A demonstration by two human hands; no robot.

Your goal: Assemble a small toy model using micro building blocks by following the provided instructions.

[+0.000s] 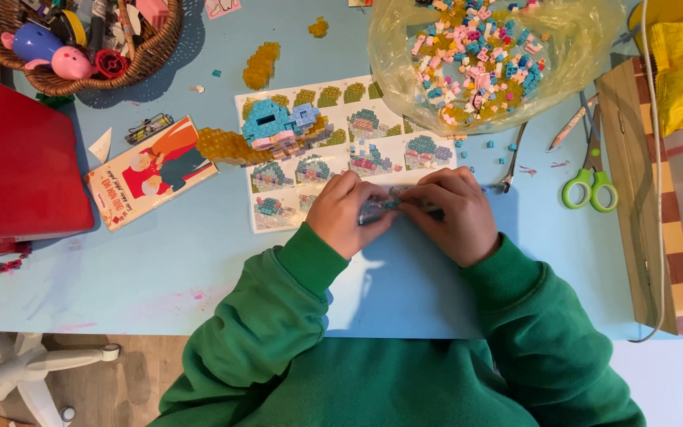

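Presently: left hand (347,212) and right hand (454,213), both pinched shut on a small brick piece (385,205), held over the sheet (341,150) near the table's (160,253) front edge. Risk: pressing too hard could split the piece, scattering bricks. Loose bricks (488,144) lie beside the bag (484,59); a sleeve could sweep them off.

Home craft desk (160,253): toy basket (81,71), scissors (590,186).
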